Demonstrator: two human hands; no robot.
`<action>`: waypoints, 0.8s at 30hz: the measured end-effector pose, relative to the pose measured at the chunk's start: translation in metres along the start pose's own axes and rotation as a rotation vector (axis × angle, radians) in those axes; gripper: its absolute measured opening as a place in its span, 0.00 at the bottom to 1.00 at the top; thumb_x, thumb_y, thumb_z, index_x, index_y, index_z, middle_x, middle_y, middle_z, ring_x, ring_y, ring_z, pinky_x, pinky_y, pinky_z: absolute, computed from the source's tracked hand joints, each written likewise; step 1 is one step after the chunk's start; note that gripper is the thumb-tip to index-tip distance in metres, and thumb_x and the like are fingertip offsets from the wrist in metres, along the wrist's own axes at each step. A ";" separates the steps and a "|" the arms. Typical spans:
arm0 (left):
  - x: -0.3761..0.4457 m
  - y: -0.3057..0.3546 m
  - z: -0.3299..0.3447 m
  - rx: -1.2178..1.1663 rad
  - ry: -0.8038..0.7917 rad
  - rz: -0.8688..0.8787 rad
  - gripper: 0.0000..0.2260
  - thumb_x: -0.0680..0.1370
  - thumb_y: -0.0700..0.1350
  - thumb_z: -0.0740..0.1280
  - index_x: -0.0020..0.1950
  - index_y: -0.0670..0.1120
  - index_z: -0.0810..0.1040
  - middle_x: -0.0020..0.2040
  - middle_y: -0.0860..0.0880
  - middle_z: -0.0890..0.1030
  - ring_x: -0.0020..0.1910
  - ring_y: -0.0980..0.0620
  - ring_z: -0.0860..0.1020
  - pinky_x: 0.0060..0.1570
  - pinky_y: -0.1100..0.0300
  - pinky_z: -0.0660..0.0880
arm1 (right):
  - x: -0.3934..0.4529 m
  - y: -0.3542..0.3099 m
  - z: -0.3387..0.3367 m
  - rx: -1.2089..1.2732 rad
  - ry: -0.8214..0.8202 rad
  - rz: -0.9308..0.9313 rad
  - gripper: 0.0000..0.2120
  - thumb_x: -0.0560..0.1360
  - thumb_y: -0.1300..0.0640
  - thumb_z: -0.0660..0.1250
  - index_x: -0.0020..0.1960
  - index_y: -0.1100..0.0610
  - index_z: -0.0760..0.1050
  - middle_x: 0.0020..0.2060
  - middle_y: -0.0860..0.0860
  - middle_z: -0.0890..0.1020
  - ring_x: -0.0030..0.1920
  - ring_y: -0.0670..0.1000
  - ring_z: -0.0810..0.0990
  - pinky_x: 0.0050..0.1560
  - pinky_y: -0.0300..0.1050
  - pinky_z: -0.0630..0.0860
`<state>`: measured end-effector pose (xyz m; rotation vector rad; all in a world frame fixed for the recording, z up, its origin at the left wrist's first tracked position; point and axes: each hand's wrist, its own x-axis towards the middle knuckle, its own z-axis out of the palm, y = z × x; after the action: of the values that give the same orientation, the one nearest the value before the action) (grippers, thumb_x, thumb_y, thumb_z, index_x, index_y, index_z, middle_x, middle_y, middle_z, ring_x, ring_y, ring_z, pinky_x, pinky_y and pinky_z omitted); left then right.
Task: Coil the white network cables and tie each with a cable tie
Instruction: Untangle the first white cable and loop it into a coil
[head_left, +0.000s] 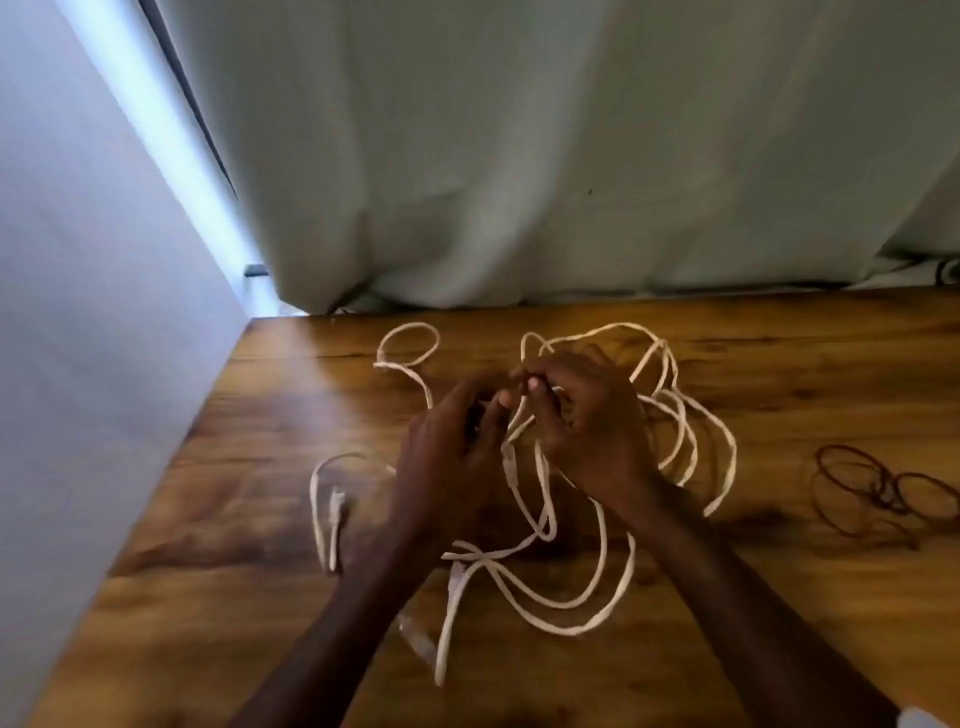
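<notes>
White network cables (691, 436) lie in a loose tangle across the middle of a wooden table (234, 597). My right hand (587, 421) is raised over the tangle and pinches a strand of white cable at its fingertips. My left hand (452, 441) is close beside it, fingers curled toward the same strand, which hangs down between both hands with a clear plug (510, 462) on it. Another plug end (336, 512) lies on the table at the left. A third connector (418, 642) rests near my left forearm.
Several dark thin loops (883, 488), like bands or ties, lie on the table to the right. A pale curtain (519, 156) hangs behind the table's far edge. A light wall (78, 364) borders the table on the left.
</notes>
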<state>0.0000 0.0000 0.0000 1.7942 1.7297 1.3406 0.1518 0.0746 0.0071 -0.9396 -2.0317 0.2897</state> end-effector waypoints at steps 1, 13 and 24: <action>-0.001 -0.008 0.004 -0.056 -0.024 0.007 0.08 0.86 0.50 0.64 0.63 0.52 0.80 0.47 0.58 0.84 0.43 0.59 0.85 0.39 0.56 0.83 | -0.003 0.002 0.005 0.031 0.010 -0.031 0.09 0.80 0.57 0.64 0.54 0.54 0.83 0.49 0.48 0.85 0.52 0.48 0.78 0.49 0.44 0.73; -0.016 -0.036 0.008 0.067 0.001 0.335 0.06 0.84 0.40 0.68 0.56 0.45 0.84 0.48 0.55 0.85 0.47 0.57 0.83 0.43 0.63 0.78 | -0.013 0.006 -0.024 0.328 -0.148 -0.282 0.12 0.75 0.74 0.67 0.50 0.61 0.84 0.42 0.51 0.87 0.42 0.49 0.85 0.38 0.33 0.72; -0.019 -0.037 -0.001 0.242 -0.501 0.265 0.25 0.74 0.64 0.65 0.66 0.53 0.83 0.70 0.52 0.75 0.69 0.58 0.70 0.70 0.47 0.71 | -0.020 0.030 -0.031 0.187 -0.399 -0.156 0.13 0.76 0.63 0.73 0.50 0.45 0.86 0.49 0.40 0.85 0.52 0.43 0.82 0.49 0.36 0.76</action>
<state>-0.0203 -0.0094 -0.0355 2.3115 1.4594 0.6852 0.1982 0.0771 -0.0018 -0.6386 -2.3755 0.6090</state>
